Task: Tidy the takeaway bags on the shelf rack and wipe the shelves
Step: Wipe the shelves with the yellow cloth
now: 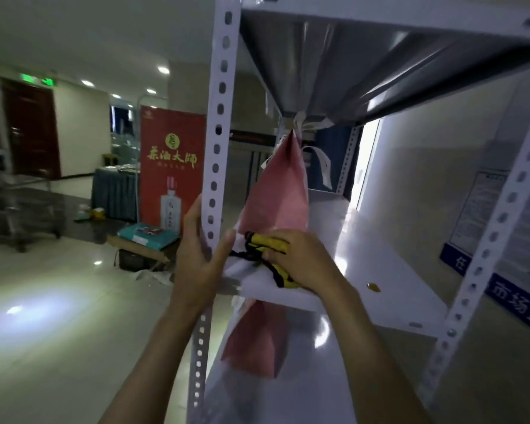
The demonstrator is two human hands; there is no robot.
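1. Pink takeaway bag [277, 197] stands upright at the front left corner of the middle shelf [380, 270], just behind the white front post [218, 142] of the rack; its white handles [322, 166] reach up near the underside of the shelf above.
2. My left hand [202, 249] is closed around that front post at shelf height, thumb on the inner side and fingers wrapped round the outer side.
3. My right hand [300, 258] is pressed palm down on a yellow cloth with black edging [268, 246], fingers curled over it, so the cloth is pinned between my hand and the shelf surface.
4. That cloth lies at the front left of the middle shelf, touching or nearly touching the foot of the pink bag; I cannot tell which.
5. A second pink bag [254, 338] shows below, on the shelf underneath, leaning towards the same front post.
6. A small yellowish scrap [373, 286] lies on the middle shelf to the right of my right hand, well apart from the cloth.
7. The rest of the middle shelf, white and glossy, runs back towards the wall with light shining off it.
8. Beyond the rack on the left, a red banner [172, 166] showing a bottle stands on the tiled floor, with a teal box [149, 235] on cardboard at its foot.
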